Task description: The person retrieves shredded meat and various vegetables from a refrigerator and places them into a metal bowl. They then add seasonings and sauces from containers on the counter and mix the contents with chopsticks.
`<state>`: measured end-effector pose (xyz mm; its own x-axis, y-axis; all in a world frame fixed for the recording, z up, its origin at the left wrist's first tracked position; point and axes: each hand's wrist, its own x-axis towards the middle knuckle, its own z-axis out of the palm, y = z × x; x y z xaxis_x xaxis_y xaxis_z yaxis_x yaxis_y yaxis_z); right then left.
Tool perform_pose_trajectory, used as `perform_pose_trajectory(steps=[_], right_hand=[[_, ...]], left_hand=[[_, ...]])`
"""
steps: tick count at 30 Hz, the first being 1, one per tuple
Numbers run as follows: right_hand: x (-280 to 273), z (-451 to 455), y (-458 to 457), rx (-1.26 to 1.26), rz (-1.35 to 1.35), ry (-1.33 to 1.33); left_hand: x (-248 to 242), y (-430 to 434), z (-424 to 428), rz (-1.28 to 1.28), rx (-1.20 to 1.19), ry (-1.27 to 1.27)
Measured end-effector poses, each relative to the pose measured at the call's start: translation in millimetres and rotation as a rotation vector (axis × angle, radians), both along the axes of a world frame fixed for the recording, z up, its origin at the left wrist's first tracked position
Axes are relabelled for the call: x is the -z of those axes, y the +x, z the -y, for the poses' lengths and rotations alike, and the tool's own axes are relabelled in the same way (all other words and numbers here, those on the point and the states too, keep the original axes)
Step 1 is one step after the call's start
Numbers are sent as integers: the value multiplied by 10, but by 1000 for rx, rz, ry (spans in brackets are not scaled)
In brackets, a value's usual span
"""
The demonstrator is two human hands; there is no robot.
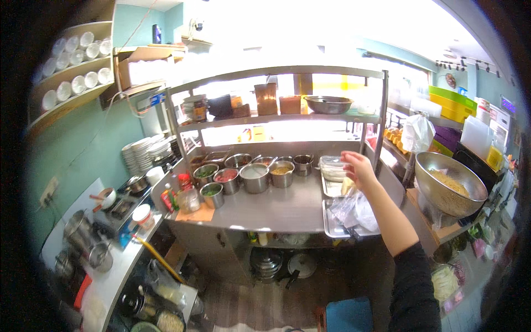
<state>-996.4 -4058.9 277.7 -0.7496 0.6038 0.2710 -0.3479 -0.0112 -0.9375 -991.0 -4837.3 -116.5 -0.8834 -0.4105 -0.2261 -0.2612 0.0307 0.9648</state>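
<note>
My right hand reaches forward over the right end of the steel counter, fingers loosely bent and holding nothing that I can see. Just left of it lies a clear plastic pack of pale food on a metal tray. Below the hand, crumpled clear plastic bags rest on a second metal tray; my forearm partly covers them. Steel pots stand further left: one with whitish contents, one with yellow bits, one with reddish pieces. My left hand is out of view.
A steel rack spans the counter's back, holding tubs and a metal bowl. A large colander of noodles stands at right. Stacked plates and a side worktop are left. A blue stool seat is below.
</note>
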Motion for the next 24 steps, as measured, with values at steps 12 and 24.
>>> perform_pose_trajectory(steps=[12, 24], right_hand=[[-935, -1173, -3253, 440, -313, -449], [-870, -900, -2985, 695, -626, -307]], left_hand=[[-282, -2226, -2498, -75, 445, 316], [-376, -2485, -2492, 295, 518, 407]])
